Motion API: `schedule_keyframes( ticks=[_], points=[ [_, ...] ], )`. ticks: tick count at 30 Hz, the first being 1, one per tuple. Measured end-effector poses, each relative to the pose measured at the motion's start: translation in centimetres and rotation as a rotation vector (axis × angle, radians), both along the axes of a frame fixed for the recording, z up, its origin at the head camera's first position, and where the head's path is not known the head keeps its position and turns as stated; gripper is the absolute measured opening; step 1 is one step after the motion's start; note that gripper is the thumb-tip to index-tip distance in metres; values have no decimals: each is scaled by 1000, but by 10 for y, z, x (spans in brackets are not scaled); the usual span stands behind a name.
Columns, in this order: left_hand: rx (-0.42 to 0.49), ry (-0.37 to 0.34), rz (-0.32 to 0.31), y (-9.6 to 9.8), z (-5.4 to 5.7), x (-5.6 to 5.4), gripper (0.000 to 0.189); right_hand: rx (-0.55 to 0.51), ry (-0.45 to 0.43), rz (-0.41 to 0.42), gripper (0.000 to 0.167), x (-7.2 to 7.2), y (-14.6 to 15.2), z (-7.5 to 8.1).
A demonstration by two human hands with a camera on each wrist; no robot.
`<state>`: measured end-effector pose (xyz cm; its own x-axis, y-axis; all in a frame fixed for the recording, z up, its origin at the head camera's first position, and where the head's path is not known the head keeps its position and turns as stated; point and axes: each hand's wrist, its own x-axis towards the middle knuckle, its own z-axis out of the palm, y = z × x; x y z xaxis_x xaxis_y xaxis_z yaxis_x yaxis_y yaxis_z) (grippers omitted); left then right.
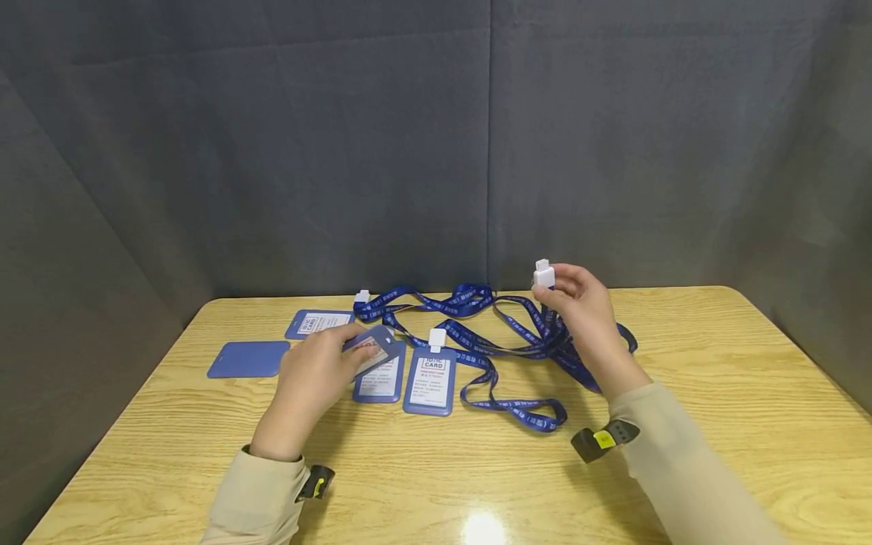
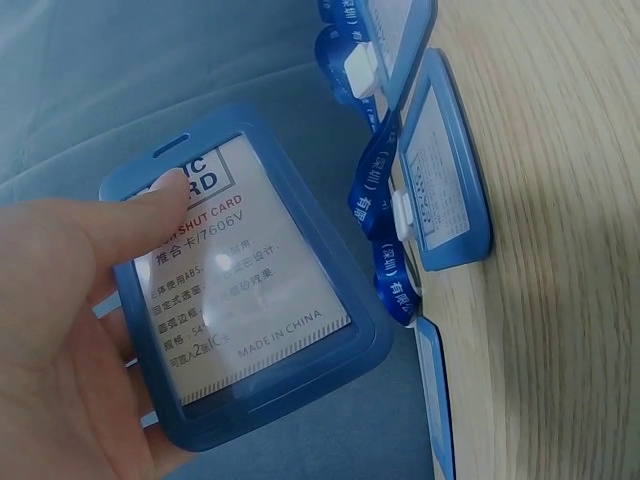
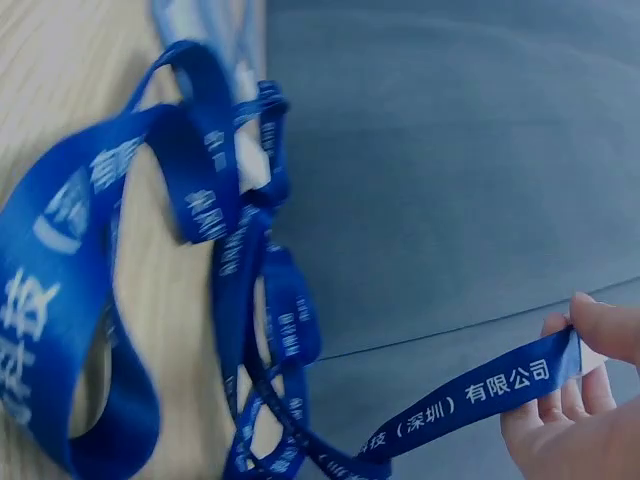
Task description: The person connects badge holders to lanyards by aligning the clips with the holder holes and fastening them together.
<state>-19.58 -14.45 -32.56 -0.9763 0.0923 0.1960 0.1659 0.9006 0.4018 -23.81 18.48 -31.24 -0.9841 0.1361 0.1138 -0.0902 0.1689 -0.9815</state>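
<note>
My left hand [image 1: 319,365] pinches a blue card holder [image 2: 250,270] near its slotted end, thumb on the front and fingers behind. Raised above the table, the holder shows a white printed insert. On the right, my right hand [image 1: 579,299] grips the white clip [image 1: 543,275] of a blue lanyard [image 3: 470,400] between thumb and fingers. From there the printed strap hangs down into the tangle of lanyards on the table. Two card holders lie below and beside the left hand, one card holder [image 1: 429,382] with a white clip [image 1: 437,339] at its top.
A blue card holder [image 1: 248,359] lies face down at the left, with another card holder [image 1: 306,322] behind it. Tangled blue lanyards [image 1: 470,303] spread across the back of the wooden table [image 1: 422,477]. A dark grey curtain [image 1: 381,151] stands behind.
</note>
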Motion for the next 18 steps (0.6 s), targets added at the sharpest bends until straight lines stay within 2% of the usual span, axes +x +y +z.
schedule_keyframes(
  ticks=[8,13,18],
  points=[
    [4,-2,1,1,-1,0,40,-251,174,9,25,17,5,15],
    [4,10,-12,3,-2,1,40,-330,252,8,24,29,7,27],
    [8,9,-10,4,-2,1,40,-343,323,12,25,42,8,40]
  ],
)
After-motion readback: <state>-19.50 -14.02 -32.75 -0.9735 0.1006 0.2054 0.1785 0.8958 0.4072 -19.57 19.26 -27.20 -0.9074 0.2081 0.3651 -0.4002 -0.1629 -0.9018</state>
